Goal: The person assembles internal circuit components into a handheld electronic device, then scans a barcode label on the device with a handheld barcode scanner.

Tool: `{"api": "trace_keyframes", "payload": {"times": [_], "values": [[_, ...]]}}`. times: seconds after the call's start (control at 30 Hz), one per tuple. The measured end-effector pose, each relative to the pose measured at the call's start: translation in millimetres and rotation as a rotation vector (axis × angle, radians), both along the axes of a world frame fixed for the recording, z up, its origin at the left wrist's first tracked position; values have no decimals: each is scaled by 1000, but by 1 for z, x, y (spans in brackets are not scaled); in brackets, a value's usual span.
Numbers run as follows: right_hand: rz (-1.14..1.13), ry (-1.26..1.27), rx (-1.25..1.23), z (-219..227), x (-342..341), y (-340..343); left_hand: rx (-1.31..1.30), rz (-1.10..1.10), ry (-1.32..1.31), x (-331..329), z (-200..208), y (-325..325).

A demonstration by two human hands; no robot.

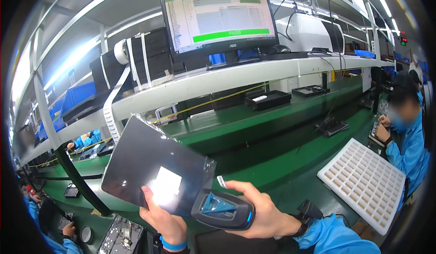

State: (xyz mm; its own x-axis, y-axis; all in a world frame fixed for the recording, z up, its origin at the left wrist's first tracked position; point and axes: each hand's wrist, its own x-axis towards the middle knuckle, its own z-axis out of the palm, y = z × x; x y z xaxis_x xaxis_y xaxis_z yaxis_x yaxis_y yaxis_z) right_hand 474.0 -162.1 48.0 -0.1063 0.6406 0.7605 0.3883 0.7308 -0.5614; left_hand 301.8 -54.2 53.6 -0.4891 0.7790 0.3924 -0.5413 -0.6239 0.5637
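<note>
My left hand [164,223] grips a dark, flat rectangular panel [141,156] by its near edge, thumb on top. Clear plastic film crinkles at the panel's corners, and a bright white label [168,180] lies on its face. In my right hand [268,213] is a black handheld barcode scanner [213,212], its body close against the panel's right part. A small white sticker [221,181] sits at the tip of my raised right index finger. Both wrists wear bands, and the right sleeve is blue.
Above the green bench, a white shelf [204,76] carries a monitor [220,20] and a label roll [121,52] with its strip hanging down. At right lies a white gridded tray [363,183], a co-worker [404,131] beyond it. An opened electronic chassis [119,236] is at lower left.
</note>
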Motion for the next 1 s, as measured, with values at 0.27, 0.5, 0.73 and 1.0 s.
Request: {"api": "trace_keyframes", "payload": {"times": [0.27, 0.5, 0.73, 1.0], "values": [[-56, 55, -63, 3, 10, -4, -11, 19, 96, -8, -7, 16], [-37, 12, -77, 3, -3, -4, 49, 16, 13, -11, 5, 1], [-161, -39, -106, 3, 21, -12, 105, 126, 112, -12, 7, -4], [-422, -213, -607, -60, 85, 24, 174, 395, 144, -83, 9, -14]]}}
